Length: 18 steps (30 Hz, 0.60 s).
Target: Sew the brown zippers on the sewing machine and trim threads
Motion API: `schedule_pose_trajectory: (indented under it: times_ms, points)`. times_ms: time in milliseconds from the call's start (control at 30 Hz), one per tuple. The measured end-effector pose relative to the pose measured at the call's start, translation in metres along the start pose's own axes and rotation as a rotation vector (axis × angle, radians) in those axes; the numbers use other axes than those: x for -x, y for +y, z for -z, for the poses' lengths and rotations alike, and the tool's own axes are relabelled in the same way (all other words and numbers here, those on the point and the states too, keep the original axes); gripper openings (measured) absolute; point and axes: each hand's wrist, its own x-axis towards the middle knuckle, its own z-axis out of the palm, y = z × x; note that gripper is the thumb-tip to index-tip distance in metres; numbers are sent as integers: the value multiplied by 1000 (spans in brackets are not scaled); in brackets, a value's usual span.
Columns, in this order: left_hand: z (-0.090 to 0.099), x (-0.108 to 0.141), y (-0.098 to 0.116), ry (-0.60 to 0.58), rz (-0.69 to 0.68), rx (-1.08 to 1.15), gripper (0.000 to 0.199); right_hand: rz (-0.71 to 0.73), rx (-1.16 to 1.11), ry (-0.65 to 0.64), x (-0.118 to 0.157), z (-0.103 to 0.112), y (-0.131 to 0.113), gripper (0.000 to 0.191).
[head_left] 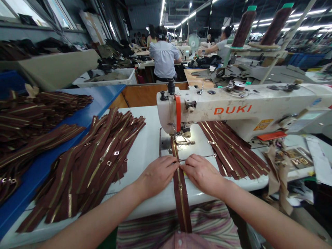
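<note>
A brown zipper with metal teeth [181, 199] runs from under the presser foot of the sewing machine [204, 107] toward me, its end hanging over the table's front edge. My left hand [160, 171] pinches the zipper's left edge just in front of the needle area. On the opposite edge, the fingers of my right hand [199, 171] are closed on the tape. The zipper's slider shows below both hands. Left of the machine lies a thick pile of brown zippers [88, 162]. Several more zippers [230, 148] are fanned out under the machine arm.
A blue table [103, 98] with further heaps of brown zippers [38, 117] borders the left side. Two thread cones [243, 27] stand above the machine. At right is a tray of small metal parts [295, 159]. A person [164, 57] sits ahead, back turned.
</note>
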Motion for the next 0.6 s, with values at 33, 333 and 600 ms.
schedule_pose_trajectory:
  times_ms: [33, 333, 600]
  points:
    - [0, -1, -2, -3, 1, -5, 23, 0, 7, 2, -2, 0, 1, 17]
    - [-6, -11, -18, 3, 4, -60, 22, -1, 73, 23, -20, -6, 13, 15]
    - [-8, -22, -34, 7, 42, -128, 20, -36, 95, 42, -41, -8, 25, 12]
